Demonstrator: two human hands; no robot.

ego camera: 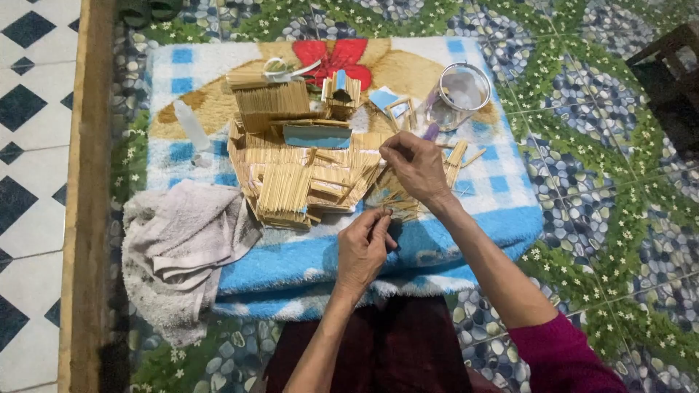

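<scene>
Thin stick piece [384, 212] pinched at fingertips of left hand [362, 247], right at near edge of stick pile [306, 182]. Right hand [416, 166] just above it, fingers curled down onto sticks near pile's right side, can't tell exactly what it grips. Pile sits on blue checked towel [466, 240]. Grey cloth [182, 247] bunched to left. Round strainer [460, 93] behind right hand, small white bottle [192, 125] far left. Pebble-pattern floor [604, 182] all around.

Thin pale sticks [384, 212], pinched upright above blue towel
</scene>
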